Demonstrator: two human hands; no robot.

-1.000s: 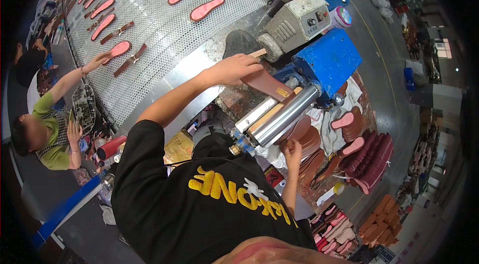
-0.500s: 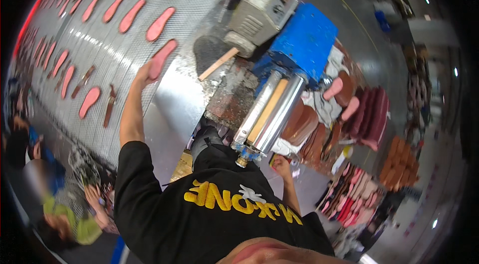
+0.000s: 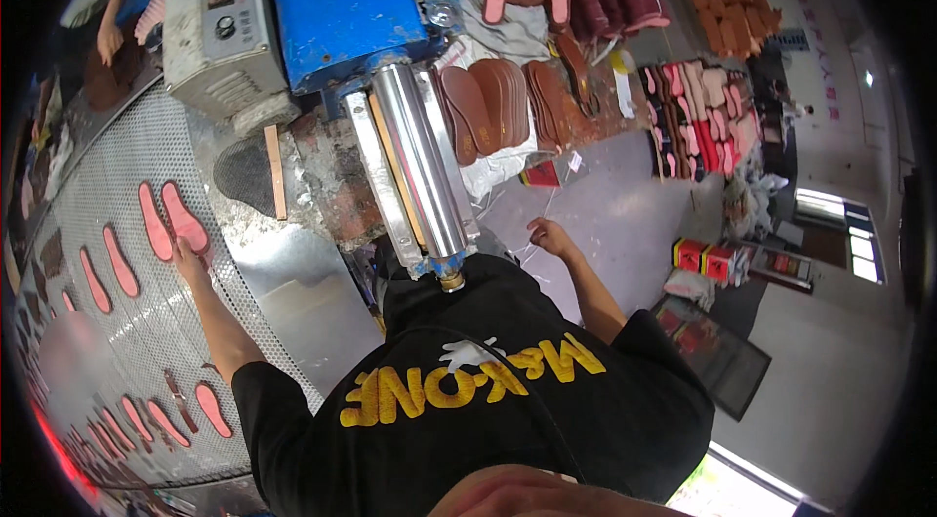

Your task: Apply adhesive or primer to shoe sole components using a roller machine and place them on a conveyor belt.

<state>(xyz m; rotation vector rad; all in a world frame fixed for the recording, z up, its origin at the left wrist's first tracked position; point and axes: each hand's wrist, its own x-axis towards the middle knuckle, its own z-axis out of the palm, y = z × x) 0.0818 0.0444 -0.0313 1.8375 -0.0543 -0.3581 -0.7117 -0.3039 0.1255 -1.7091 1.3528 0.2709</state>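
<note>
My left hand (image 3: 189,259) reaches out over the perforated metal conveyor belt (image 3: 127,165), its fingers closed on the near end of a pink insole (image 3: 183,218). That insole lies beside another pink insole (image 3: 154,222) at the belt's right side. My right hand (image 3: 554,238) is in the air to the right of a roller machine, its fingers loosely bent and apart, with nothing visible in it. Between my hands stands the machine's shiny metal roller (image 3: 420,161), under a blue housing (image 3: 346,4).
Several more pink insoles (image 3: 121,261) lie along the belt. A grey control box (image 3: 223,39) and a dark mesh pad (image 3: 246,173) sit left of the roller. Brown insoles (image 3: 498,102) are stacked on the right. Another person's hand (image 3: 109,43) shows at far left.
The view has turned, so the machine appears farther left. My left hand has brought its insole alongside another on the belt. My right hand has moved away from the roller's end.
</note>
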